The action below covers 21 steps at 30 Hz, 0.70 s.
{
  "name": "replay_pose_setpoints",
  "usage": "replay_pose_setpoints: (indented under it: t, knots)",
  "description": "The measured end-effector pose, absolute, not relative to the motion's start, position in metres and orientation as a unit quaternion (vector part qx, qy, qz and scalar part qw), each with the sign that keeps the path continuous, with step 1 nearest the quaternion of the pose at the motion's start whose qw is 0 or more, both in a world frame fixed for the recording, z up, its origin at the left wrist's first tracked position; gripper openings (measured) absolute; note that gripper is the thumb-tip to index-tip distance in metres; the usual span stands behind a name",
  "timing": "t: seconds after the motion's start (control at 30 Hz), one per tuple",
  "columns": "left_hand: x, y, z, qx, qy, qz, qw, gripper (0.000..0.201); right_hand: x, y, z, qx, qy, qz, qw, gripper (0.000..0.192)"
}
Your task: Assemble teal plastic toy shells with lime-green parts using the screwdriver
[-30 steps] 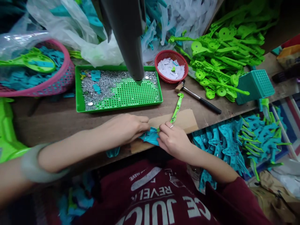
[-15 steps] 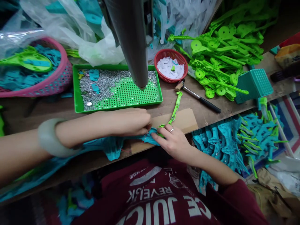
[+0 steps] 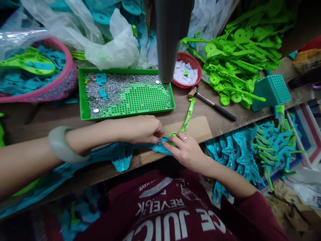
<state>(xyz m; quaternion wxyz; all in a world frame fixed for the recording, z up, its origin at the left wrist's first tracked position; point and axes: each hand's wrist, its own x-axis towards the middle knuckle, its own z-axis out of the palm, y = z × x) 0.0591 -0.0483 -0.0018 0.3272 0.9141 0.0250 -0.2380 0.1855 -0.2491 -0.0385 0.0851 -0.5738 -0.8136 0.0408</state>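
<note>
My left hand, with a pale green bangle on its wrist, is closed with fingertips pinched together over a teal plastic part. Whatever lies between those fingertips is too small or hidden to make out. My right hand, wearing a ring, grips the round end of a lime-green plastic arm piece, its thumb on the teal part beside it. Thin red wire shows near the teal part. The long teal body stretches left along the table edge under my left forearm.
A dark grey cylinder hangs over a green tray of screws. Nearby are a red basket of white pieces, a hammer, cardboard, heaped green parts and a pink basket. Teal parts hang at right.
The grey cylinder has swung right, now partly covering the red basket. My left hand has shifted slightly right, its fingertips still at the teal part. My right hand has barely moved.
</note>
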Motion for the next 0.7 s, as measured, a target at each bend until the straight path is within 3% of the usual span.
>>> replay_pose_setpoints:
  t: [0.33,0.47,0.63,0.7]
  knots:
    - [0.102,-0.077,0.042,0.919,0.032,-0.370,0.128,0.019,0.187,-0.239,-0.037,-0.581,-0.803,0.096,0.096,0.033]
    - [0.101,-0.077,0.043,0.920,0.045,-0.369,0.124,0.019,0.186,-0.238,-0.034,-0.588,-0.795,0.124,0.079,0.031]
    - [0.086,-0.066,0.024,0.907,0.048,-0.354,0.225,0.021,0.179,-0.238,-0.031,-0.598,-0.794,0.101,0.047,0.031]
    - [0.083,-0.068,0.021,0.917,0.077,-0.335,0.203,0.018,0.178,-0.238,-0.031,-0.597,-0.797,0.080,0.036,0.031]
